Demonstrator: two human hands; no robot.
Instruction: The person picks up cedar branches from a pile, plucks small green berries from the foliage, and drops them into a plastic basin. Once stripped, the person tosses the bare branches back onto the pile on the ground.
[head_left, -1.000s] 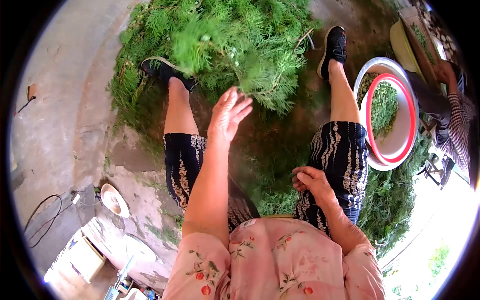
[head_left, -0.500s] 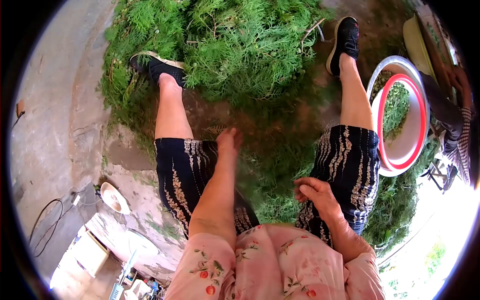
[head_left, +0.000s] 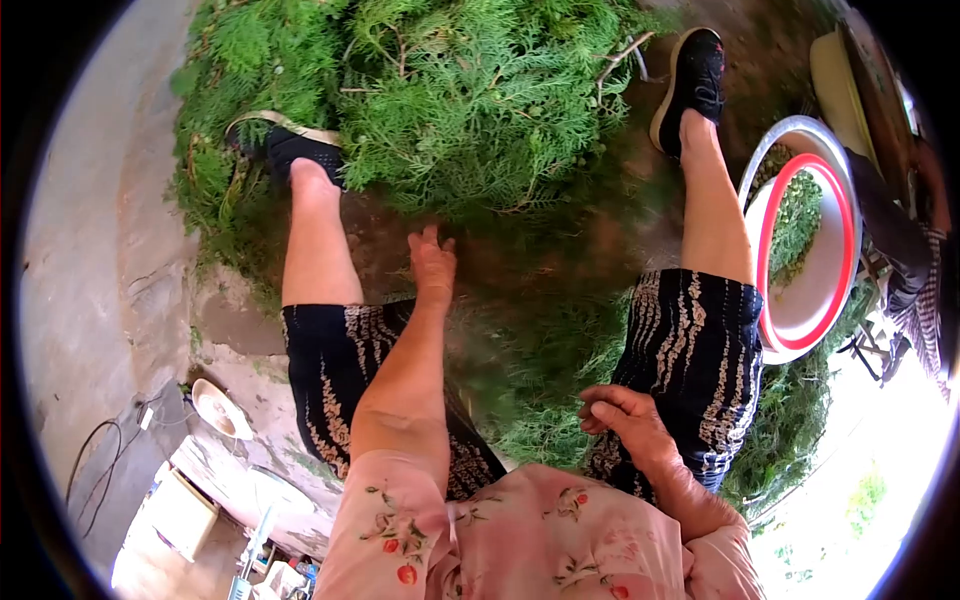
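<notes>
My left hand (head_left: 432,262) reaches forward between my knees, fingers spread and nothing visible in it. Just beyond it lies a large heap of green conifer branches (head_left: 480,110). Close to my right thigh is my right hand (head_left: 625,415), its fingers curled in against the thumb. Whether anything small is inside that hand is hidden. Loose green sprigs (head_left: 540,430) lie below, between my legs. To the right stand a metal basin (head_left: 797,124) and a white basin with a red rim (head_left: 764,250), with small green pieces (head_left: 795,225) inside.
My shoes (head_left: 692,90) flank the branch heap. At the far right another person's dark sleeve (head_left: 885,225) shows beside a pale yellow tub (head_left: 838,95). On the left are concrete floor (head_left: 90,220), a straw-coloured hat (head_left: 222,408) and a dark cable (head_left: 95,455).
My left hand has moved forward and a little left, and its fingers are now clearly spread. The right hand keeps its curled pose. The whole view has shifted slightly.
</notes>
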